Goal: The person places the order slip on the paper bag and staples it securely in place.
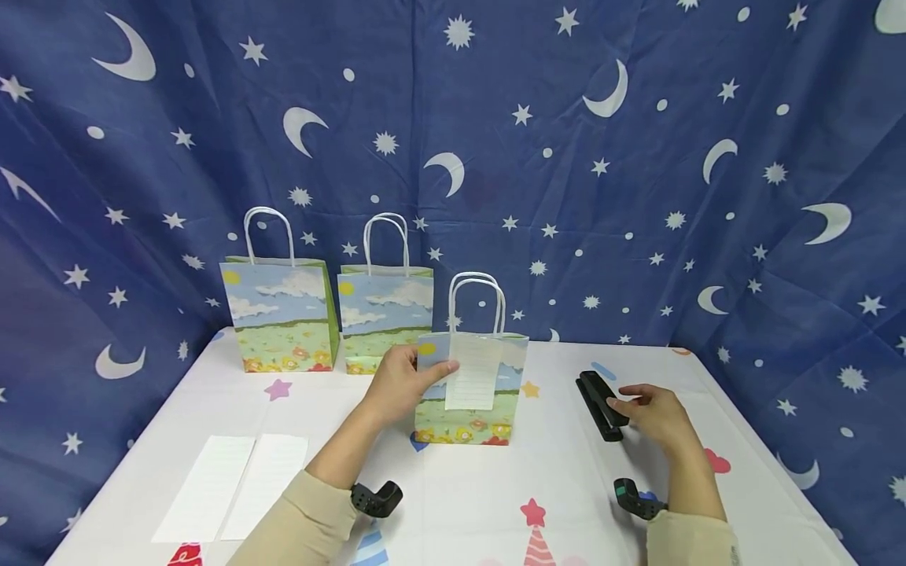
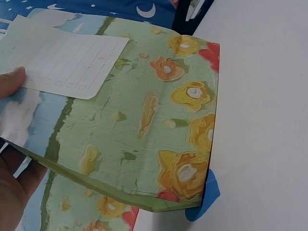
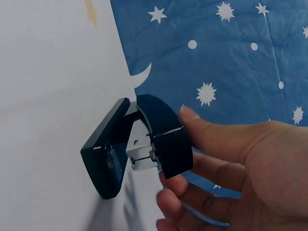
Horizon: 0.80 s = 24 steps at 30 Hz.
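Observation:
My left hand [image 1: 406,385] holds a small paper gift bag [image 1: 463,428] with white handles, printed with sky, meadow and flowers. Its thumb presses a lined white paper slip [image 1: 473,373] flat against the bag's front; in the left wrist view the other fingers are behind the bag [image 2: 130,125]. At the right, a black stapler [image 1: 602,405] rests on the table. My right hand [image 1: 654,413] is beside it, thumb tip at its top arm, fingers loosely bent. In the right wrist view the stapler [image 3: 166,139] shows its metal inner part, with the fingertips near its end.
Two matching gift bags, one at the left [image 1: 279,314] and one nearer the middle [image 1: 385,306], stand at the back. Two more lined slips [image 1: 205,487] lie side by side at the front left. A blue curtain [image 1: 495,118] with moons and stars hangs behind the white table [image 1: 566,487].

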Available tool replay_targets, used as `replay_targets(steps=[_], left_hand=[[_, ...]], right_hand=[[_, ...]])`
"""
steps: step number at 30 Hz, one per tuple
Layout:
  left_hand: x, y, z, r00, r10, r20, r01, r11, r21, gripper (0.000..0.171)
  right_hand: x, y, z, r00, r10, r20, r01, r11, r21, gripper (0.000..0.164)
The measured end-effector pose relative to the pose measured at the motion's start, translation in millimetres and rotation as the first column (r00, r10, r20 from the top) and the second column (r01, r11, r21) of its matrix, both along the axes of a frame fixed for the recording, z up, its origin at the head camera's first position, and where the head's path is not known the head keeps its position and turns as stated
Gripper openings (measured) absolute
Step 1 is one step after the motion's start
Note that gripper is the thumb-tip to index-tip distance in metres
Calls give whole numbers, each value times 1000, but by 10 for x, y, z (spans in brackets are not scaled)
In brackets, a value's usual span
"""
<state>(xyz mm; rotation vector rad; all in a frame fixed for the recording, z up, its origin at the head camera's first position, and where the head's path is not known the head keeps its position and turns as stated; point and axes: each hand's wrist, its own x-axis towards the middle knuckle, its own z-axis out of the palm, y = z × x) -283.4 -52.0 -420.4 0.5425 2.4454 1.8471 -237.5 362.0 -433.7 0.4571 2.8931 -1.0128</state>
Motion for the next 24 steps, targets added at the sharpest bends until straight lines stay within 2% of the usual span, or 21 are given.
replay_targets(steps=[7, 13, 18, 22, 24], left_hand=[[-2, 0, 5, 1000, 6, 15, -6, 1000, -12, 61], [9, -7, 4, 1000, 14, 25, -14, 1000, 9, 63], [22, -3, 2, 999, 14, 45, -14, 1000, 1, 62], [15, -7, 2, 1000, 10, 23, -9, 1000, -5, 60], [5, -12, 3, 1000, 8, 4, -8, 1000, -8, 60]], right_hand=[[-27, -36, -58, 997, 5, 72, 6, 989, -146, 79], [-85, -173, -114, 993, 47, 112, -34, 993, -112, 94], [-86, -224, -148, 992, 19, 125, 1, 988, -153, 95], [-68, -225, -111, 996, 8, 94, 19, 959, -281, 93], [-71, -236, -61, 998, 13, 56, 8, 930, -367, 91]])
